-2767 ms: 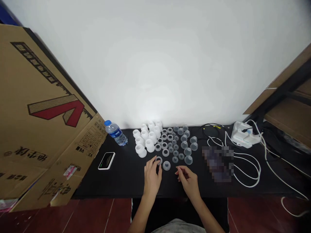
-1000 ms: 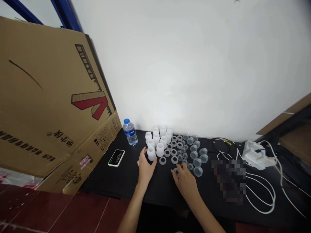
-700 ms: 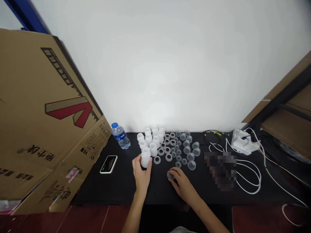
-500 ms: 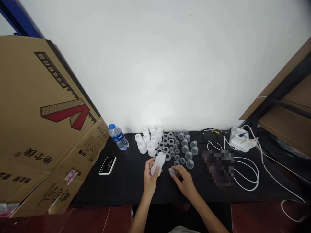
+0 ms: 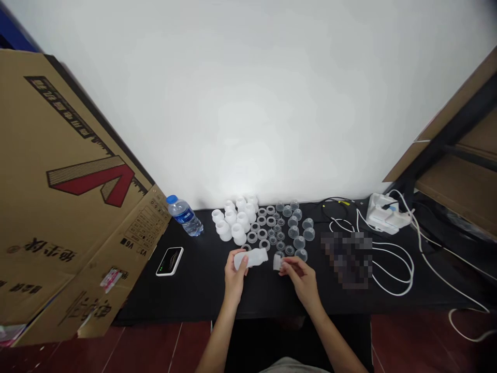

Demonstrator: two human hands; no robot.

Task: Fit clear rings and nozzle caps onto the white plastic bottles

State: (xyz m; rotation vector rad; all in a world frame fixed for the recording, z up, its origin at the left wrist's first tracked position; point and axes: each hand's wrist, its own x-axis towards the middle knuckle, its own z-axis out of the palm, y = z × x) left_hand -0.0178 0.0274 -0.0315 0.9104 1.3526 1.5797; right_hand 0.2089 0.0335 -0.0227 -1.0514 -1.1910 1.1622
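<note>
Well, from the head-worn view, both hands are at work over a black worktop (image 5: 194, 298), close to its front edge. The left hand (image 5: 235, 282) is clenched around a frosted white bottle-shaped piece (image 5: 252, 258), which lies on its side across the fingers and appears lifted, apart from the others of its kind. The right hand (image 5: 302, 281) has its grip closed at the fingertips on a small clear plastic cup (image 5: 277, 261). That cup is held near the narrower end of the white piece, with a small gap between them, and the fingers partly hide it.

Just beyond the hands, the remaining parts stand in loose groups: frosted white bottle-shaped pieces (image 5: 233, 220) to the left, flat translucent rings (image 5: 262, 228) in the middle, and clear plastic cups (image 5: 297, 228) to the right.

Farther left on the worktop are a water bottle with a blue cap (image 5: 185, 216) and a flat black device with a white edge (image 5: 170, 261), beside a large cardboard sheet (image 5: 77, 181). To the right, a white cable (image 5: 392, 274) loops past a pixelated patch (image 5: 345, 259), where nothing can be made out, towards a white power adapter (image 5: 388, 217).
</note>
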